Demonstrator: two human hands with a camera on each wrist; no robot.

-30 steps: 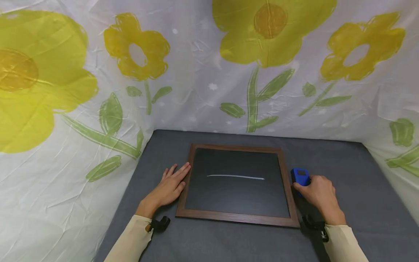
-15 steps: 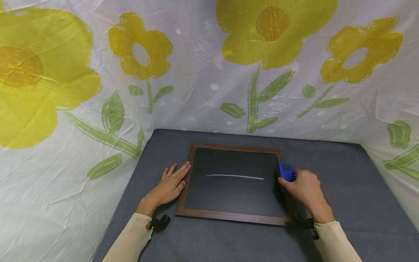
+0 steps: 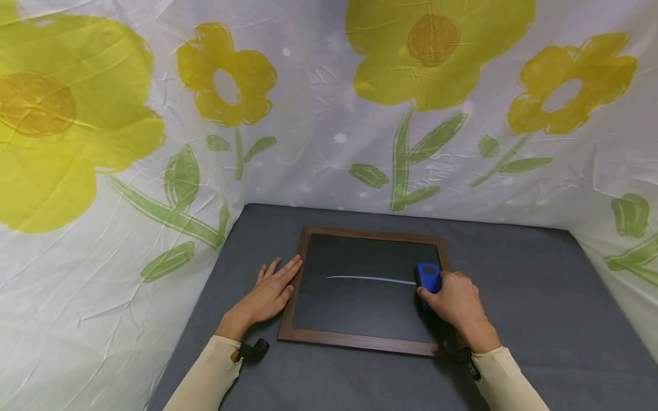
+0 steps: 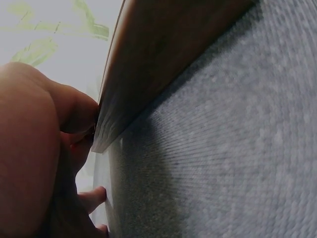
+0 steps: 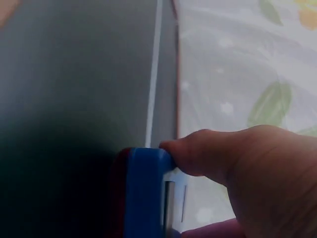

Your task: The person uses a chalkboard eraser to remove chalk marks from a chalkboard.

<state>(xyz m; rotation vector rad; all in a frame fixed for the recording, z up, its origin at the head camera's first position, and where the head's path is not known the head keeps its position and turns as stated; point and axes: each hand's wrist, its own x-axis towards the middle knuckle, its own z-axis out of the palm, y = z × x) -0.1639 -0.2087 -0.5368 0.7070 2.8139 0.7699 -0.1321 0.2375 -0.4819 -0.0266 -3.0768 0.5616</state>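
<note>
A small blackboard [image 3: 354, 311] in a brown wooden frame lies flat on a dark grey cloth. One thin white chalk line [image 3: 367, 278] runs across its middle. My right hand [image 3: 460, 305] grips a blue board eraser [image 3: 428, 277] over the board's right part, thumb on its near side. The eraser's left edge meets the line's right end; in the right wrist view its dark red underside [image 5: 120, 198] faces the board. My left hand [image 3: 262, 299] rests with outstretched fingers at the left side of the frame [image 4: 148, 54]; its thumb touches the frame edge.
The dark grey cloth [image 3: 334, 377] covers the table around the board. Behind and beside it hangs a white curtain [image 3: 313, 142] with yellow flowers and green leaves. A black wrist strap with a camera [image 3: 253, 350] sits on the left wrist.
My right hand has carried the eraser leftward, from the cloth right of the board, over the frame and up to the line's right end. My left hand has stayed in place.
</note>
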